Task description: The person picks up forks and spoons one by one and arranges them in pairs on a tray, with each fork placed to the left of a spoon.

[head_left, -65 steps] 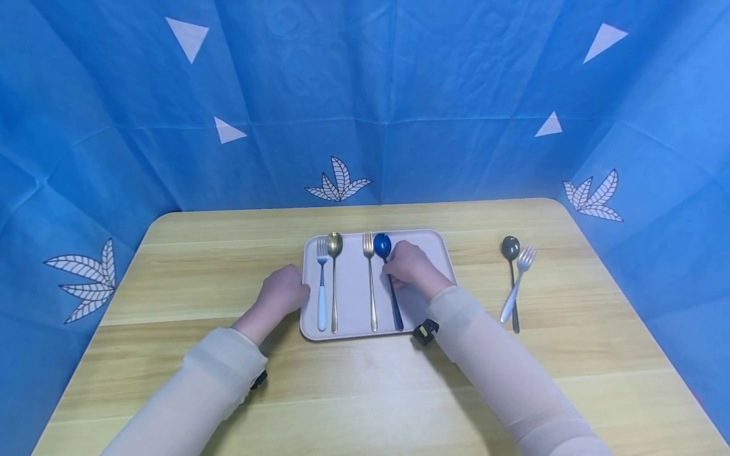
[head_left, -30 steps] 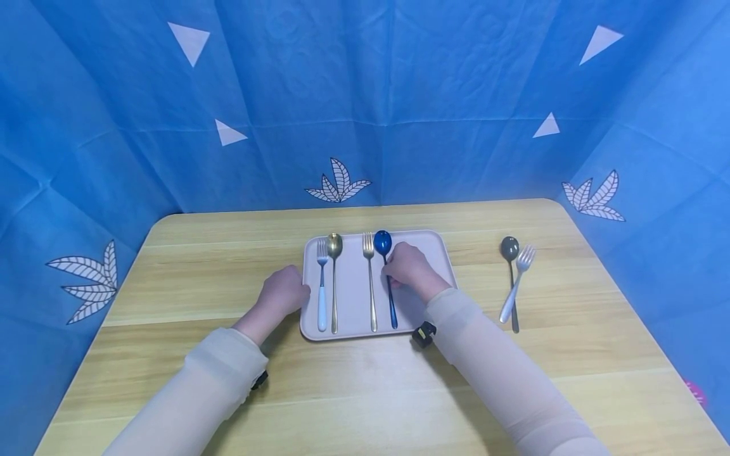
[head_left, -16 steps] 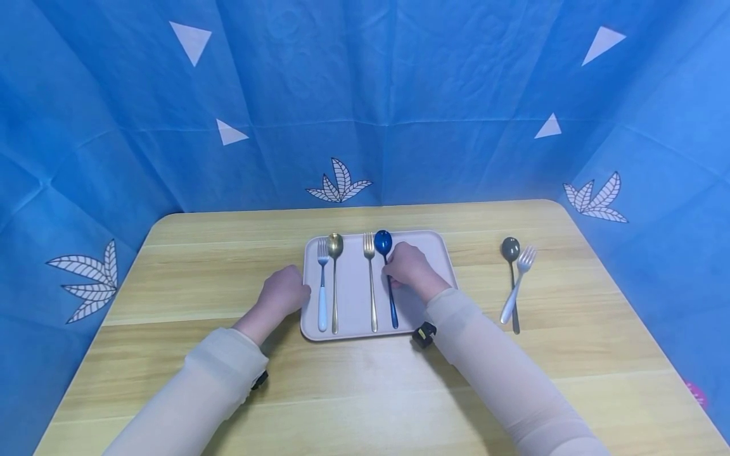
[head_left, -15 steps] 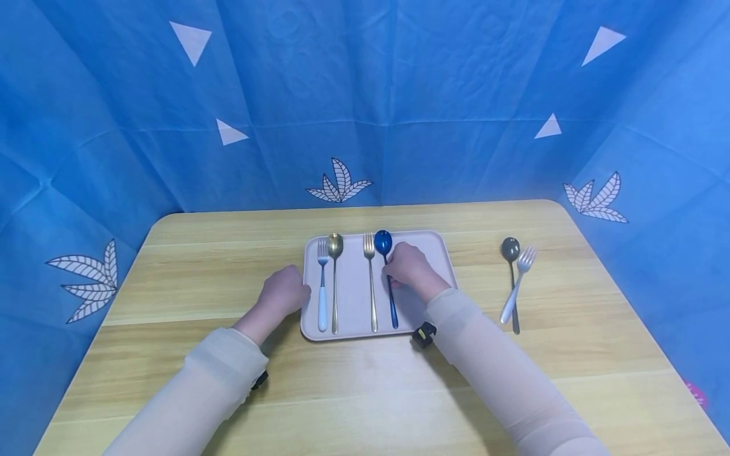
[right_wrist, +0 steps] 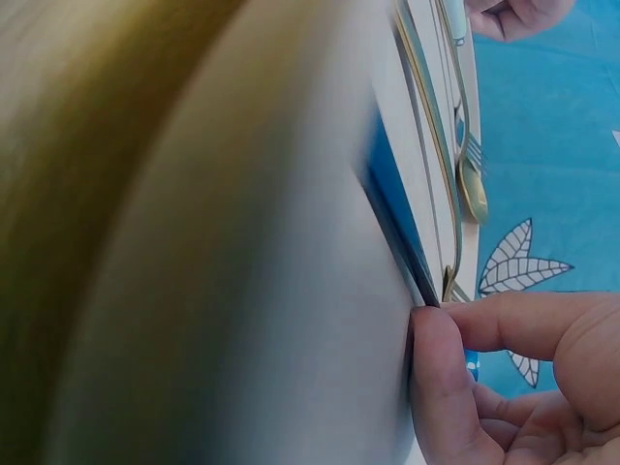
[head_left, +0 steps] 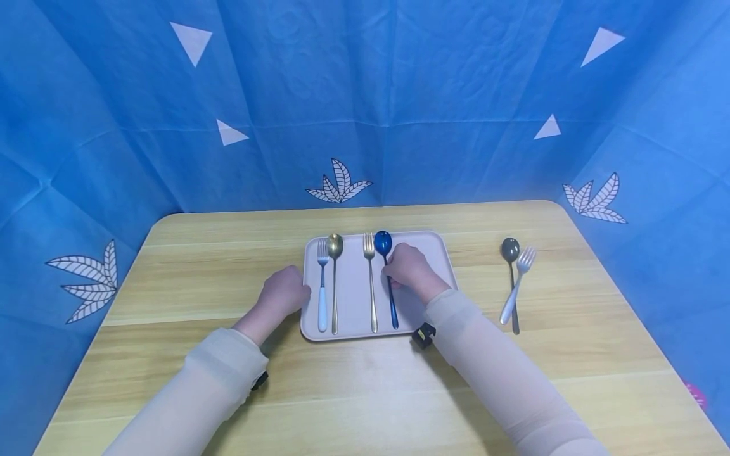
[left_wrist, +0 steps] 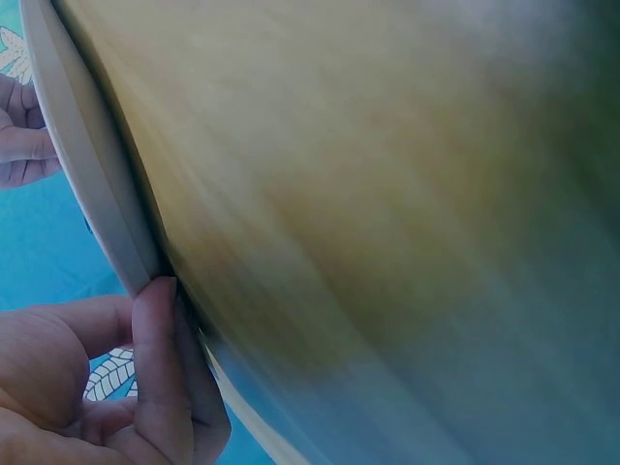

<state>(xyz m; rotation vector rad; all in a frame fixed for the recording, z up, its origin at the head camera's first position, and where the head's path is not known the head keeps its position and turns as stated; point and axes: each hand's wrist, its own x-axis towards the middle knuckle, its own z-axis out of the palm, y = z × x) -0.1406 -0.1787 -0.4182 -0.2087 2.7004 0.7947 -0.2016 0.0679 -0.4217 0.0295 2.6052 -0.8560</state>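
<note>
A pale pink rectangular tray (head_left: pixel 352 288) lies on the table. My left hand (head_left: pixel 283 291) is at its left side; the left wrist view shows thumb and forefinger pinching the tray rim (left_wrist: pixel 97 155). Over the tray's right half, my right hand (head_left: pixel 412 266) pinches the handle of a dark blue spoon (head_left: pixel 383 242) between thumb and forefinger. In the right wrist view that spoon's blue handle (right_wrist: pixel 397 194) runs up from the fingertips. Left of it on the tray lie a gold fork (head_left: pixel 369 246), a gold spoon (head_left: pixel 335 246) and a fork with a light blue handle (head_left: pixel 322 308).
Right of the tray, a silver fork (head_left: pixel 518 284) lies crossed over a dark grey spoon (head_left: pixel 510 248) on the wooden table (head_left: pixel 342 399). Blue cloth (head_left: pixel 365 95) with white triangles and leaf prints hangs around the table's back and sides.
Compared with the oldest frame, the blue spoon's handle end has swung slightly left, so it lies straighter beside the gold fork. Since about one second ago both hands have held still.
</note>
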